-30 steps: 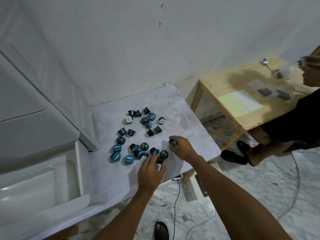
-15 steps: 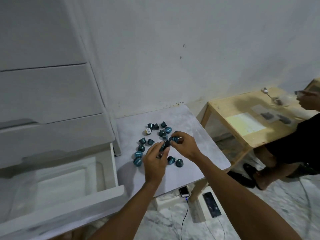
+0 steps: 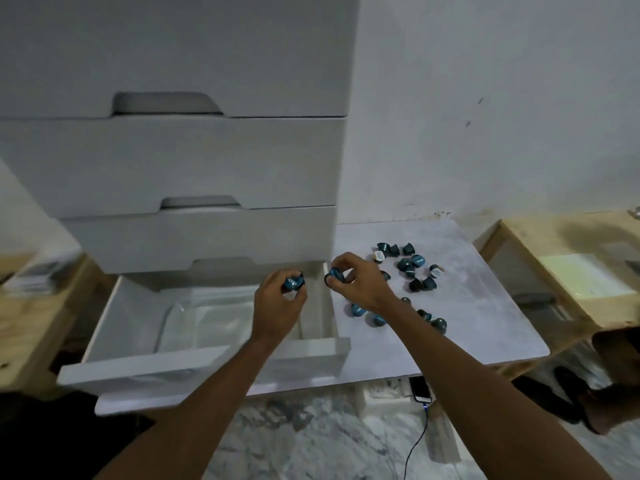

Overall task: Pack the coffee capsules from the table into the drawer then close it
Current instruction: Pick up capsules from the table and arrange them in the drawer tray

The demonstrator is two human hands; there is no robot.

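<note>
left hand (image 3: pixel 277 303) is closed around a couple of blue capsules (image 3: pixel 293 282), hanging over the right end of the open drawer (image 3: pixel 207 362); right hand (image 3: pixel 356 282) pinches another capsule (image 3: pixel 335 274) in its fingertips, about over the drawer's right side wall (image 3: pixel 327 306), not clearly inside; exact count in either hand is hard to tell.

the rest of the capsules (image 3: pixel 408 263) lie loose on the table (image 3: pixel 485 306), to the right of and just beyond the right hand, a few tucked under the right wrist; the drawer looks empty apart from a clear liner (image 3: pixel 194 320) below the left hand.

step in hand, by the look of it: carry and drop the first handfuls; task is barely begun.

to do it well: the person should bring the right hand further left past the side wall before letting go, otherwise the capsule may hit the edge and bounce to the floor; lower both hands close to the liner and release gently, since the capsules are round and will probably roll; drop toward the middle or back, away from the front panel; keep the left hand closed until it is low.

closing the drawer waits until the table has no capsules left.
</note>
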